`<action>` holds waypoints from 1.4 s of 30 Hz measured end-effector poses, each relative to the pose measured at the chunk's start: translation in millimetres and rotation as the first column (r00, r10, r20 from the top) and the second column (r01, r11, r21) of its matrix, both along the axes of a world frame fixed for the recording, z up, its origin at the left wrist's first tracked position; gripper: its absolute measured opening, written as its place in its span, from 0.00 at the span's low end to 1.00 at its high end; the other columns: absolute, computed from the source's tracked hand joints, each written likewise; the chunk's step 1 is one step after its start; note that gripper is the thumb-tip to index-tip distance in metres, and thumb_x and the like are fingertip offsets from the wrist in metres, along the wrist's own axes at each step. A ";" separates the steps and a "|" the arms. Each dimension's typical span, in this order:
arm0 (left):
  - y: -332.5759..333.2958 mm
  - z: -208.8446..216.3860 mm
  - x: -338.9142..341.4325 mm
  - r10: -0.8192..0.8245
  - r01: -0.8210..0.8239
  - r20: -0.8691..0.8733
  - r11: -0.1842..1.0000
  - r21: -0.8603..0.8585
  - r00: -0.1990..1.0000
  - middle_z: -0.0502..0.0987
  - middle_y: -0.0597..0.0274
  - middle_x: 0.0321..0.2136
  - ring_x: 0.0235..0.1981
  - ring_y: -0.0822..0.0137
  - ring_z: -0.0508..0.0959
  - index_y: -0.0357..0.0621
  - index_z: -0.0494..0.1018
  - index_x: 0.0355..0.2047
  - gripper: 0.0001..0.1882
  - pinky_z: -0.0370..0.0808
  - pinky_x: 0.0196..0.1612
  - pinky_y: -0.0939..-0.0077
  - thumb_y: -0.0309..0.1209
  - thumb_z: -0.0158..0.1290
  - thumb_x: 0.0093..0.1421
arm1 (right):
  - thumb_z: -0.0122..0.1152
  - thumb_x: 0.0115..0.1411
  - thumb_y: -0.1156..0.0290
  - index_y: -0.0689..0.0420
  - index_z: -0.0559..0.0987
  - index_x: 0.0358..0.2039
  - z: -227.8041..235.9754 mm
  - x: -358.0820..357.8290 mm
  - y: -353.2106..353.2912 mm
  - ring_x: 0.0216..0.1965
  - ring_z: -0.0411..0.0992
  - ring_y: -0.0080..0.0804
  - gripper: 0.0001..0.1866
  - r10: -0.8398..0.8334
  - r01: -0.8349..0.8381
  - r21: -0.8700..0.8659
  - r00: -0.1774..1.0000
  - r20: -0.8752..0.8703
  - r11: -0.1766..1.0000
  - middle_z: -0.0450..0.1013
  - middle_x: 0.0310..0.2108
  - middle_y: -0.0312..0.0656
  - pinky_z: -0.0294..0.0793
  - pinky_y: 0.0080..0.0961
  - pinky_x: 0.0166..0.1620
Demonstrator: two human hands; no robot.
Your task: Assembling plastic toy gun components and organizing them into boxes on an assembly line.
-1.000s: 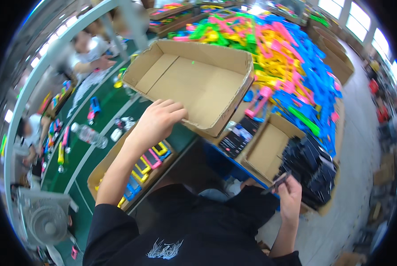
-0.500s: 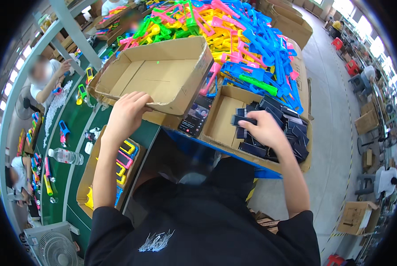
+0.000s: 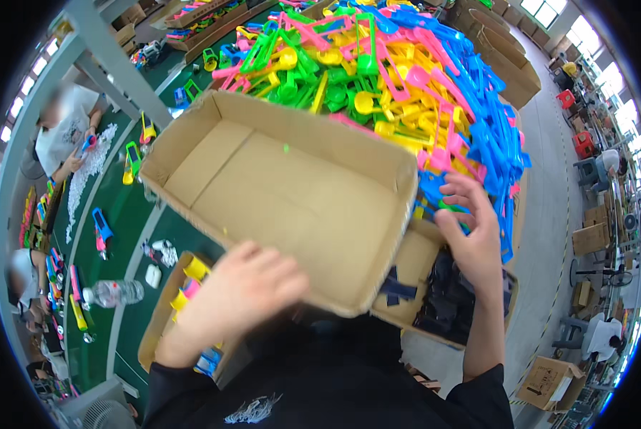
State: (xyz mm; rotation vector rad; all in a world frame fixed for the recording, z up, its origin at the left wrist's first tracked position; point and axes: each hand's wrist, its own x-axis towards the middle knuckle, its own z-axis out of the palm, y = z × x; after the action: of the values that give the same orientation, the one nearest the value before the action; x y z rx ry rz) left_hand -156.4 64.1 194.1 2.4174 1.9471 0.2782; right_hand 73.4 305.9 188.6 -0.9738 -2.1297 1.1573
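Note:
My left hand [image 3: 260, 282], somewhat blurred, grips the near rim of a shallow cardboard tray [image 3: 292, 189]. The tray is tilted and holds only a tiny green speck that I can make out. My right hand [image 3: 474, 232] is raised beyond the tray's right end, fingers curved and apart, with nothing between them. Below it sits a smaller cardboard box [image 3: 413, 257] with many flat black plastic pieces [image 3: 453, 304] heaped on its right side. A few separate black pieces [image 3: 398, 288] lie in its left part. The tray overlaps part of this box.
A large heap of blue, pink, yellow and green plastic parts [image 3: 406, 93] rises beyond the tray. On the left, a green conveyor [image 3: 113, 193] carries a water bottle [image 3: 113, 293] and toy-like pieces. A box of coloured frames [image 3: 152, 336] stands near my left forearm. Co-workers sit far left.
The cardboard tray has come nearer and rightward with my left hand, hiding the phone. My right hand has let go of the black piece and moved up out of the smaller box.

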 end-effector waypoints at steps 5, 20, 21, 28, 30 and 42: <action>40.9 53.0 -32.2 -0.145 0.164 0.114 0.970 -0.178 0.983 0.65 0.70 0.28 0.33 0.71 0.72 0.54 0.70 0.36 0.10 0.69 0.42 0.74 0.32 0.55 0.52 | 0.69 0.59 0.64 0.63 0.68 0.63 11.0 -84.7 51.2 0.59 0.68 0.33 0.35 0.410 -0.370 -0.286 0.908 0.091 0.884 0.71 0.57 0.46 0.64 0.32 0.63; 106.8 46.6 -79.6 0.232 -0.625 0.763 0.457 -0.633 -0.604 0.52 0.49 0.69 0.70 0.55 0.54 0.44 0.37 0.74 0.54 0.51 0.71 0.61 0.29 0.62 0.57 | 0.56 0.59 0.81 0.62 0.72 0.62 20.3 -74.2 107.2 0.59 0.71 0.32 0.28 0.332 -0.227 -0.584 0.940 0.078 0.779 0.75 0.57 0.48 0.64 0.30 0.64; 109.8 49.1 -78.1 0.232 -0.614 0.750 0.453 -0.647 -0.619 0.57 0.47 0.66 0.67 0.55 0.60 0.43 0.38 0.73 0.51 0.57 0.69 0.60 0.25 0.59 0.58 | 0.57 0.59 0.80 0.63 0.73 0.61 24.2 -71.2 105.9 0.58 0.72 0.33 0.27 0.326 -0.224 -0.596 0.943 0.067 0.771 0.76 0.56 0.47 0.65 0.30 0.64; 103.6 52.8 -84.5 0.208 -0.546 0.682 0.458 -0.701 -0.701 0.63 0.48 0.61 0.62 0.55 0.68 0.41 0.40 0.72 0.48 0.65 0.65 0.61 0.23 0.58 0.58 | 0.71 0.57 0.62 0.60 0.78 0.54 68.5 -101.2 198.5 0.49 0.78 0.39 0.26 0.154 -0.175 0.082 0.963 0.221 0.981 0.78 0.48 0.49 0.74 0.33 0.54; 107.5 53.7 -82.5 0.216 -0.565 0.693 0.440 -0.698 -0.687 0.63 0.48 0.62 0.62 0.56 0.67 0.41 0.40 0.72 0.49 0.65 0.65 0.61 0.23 0.59 0.58 | 0.70 0.58 0.62 0.60 0.77 0.53 90.3 -137.4 256.0 0.52 0.76 0.41 0.25 -0.044 0.044 0.037 0.999 0.008 0.998 0.77 0.50 0.47 0.73 0.36 0.56; 116.1 50.3 -87.3 0.308 -0.719 0.798 0.348 -0.601 -0.518 0.61 0.48 0.64 0.63 0.56 0.65 0.45 0.42 0.73 0.47 0.61 0.67 0.62 0.19 0.56 0.59 | 0.70 0.58 0.56 0.61 0.75 0.52 88.9 -216.2 311.6 0.57 0.68 0.54 0.28 -0.067 0.138 0.623 0.988 -0.137 0.770 0.72 0.52 0.54 0.67 0.44 0.62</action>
State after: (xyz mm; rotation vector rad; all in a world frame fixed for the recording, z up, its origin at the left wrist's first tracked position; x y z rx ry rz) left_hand -243.7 180.2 244.4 -0.1086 1.8850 1.8081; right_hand -142.8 617.5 277.5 -0.6746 -2.1157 0.3573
